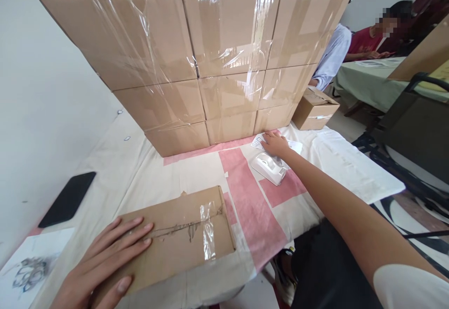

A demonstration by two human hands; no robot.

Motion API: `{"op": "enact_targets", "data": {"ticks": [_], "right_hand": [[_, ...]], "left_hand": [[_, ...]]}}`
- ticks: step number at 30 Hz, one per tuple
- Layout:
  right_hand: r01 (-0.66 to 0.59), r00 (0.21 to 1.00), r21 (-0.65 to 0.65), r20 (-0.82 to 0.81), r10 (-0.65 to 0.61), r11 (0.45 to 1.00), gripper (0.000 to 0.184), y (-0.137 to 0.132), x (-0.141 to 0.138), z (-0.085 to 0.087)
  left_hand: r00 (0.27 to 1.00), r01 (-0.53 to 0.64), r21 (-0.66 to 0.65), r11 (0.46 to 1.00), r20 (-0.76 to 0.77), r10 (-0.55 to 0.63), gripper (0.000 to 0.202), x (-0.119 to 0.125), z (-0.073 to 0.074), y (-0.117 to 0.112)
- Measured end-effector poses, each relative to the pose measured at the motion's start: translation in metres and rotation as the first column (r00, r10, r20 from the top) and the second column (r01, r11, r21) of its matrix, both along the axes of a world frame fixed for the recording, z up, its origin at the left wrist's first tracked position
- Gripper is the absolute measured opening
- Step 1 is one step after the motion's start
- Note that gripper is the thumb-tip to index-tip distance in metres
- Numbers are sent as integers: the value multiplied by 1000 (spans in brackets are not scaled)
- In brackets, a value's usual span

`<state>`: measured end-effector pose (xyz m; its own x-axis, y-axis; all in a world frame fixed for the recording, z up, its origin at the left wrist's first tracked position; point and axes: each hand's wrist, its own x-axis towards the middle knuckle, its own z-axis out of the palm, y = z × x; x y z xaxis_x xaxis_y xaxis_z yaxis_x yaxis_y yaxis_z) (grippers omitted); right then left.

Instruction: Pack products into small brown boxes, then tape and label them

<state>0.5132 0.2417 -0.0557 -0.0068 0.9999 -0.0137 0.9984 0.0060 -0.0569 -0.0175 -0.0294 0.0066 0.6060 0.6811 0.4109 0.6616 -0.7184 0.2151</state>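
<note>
Head view: left hand [108, 257] open, fingers spread on taped cardboard carton [175, 231] at near edge of tabletop [191, 175]. Right hand [276, 145] open, palm down over printed sheet [295, 147], just beyond white tape dispenser [269, 168]. Stacked cartons [231, 96] stand close beyond.

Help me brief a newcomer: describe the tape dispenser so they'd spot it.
Find the wall of stacked boxes on the table. Near its right end, the right hand is over some paper; the tape dispenser is just nearer the viewer. It's white and chunky, unlike the flat paper and brown boxes.
</note>
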Motion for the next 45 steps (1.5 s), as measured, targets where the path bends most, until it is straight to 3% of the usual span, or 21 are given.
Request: {"op": "enact_targets", "data": {"ticks": [15, 31, 45], "right_hand": [[24, 999, -16, 23, -23, 1000, 55, 4, -3, 0], [-10, 1000, -14, -27, 9, 1000, 52, 2, 2, 3], [22, 999, -15, -41, -22, 1000, 55, 7, 4, -7]], "left_hand": [[979, -144, -83, 986, 133, 155, 39, 18, 2, -8], [981, -145, -99, 984, 112, 156, 41, 10, -7, -8], [978, -149, -74, 986, 135, 158, 40, 12, -6, -7]]}}
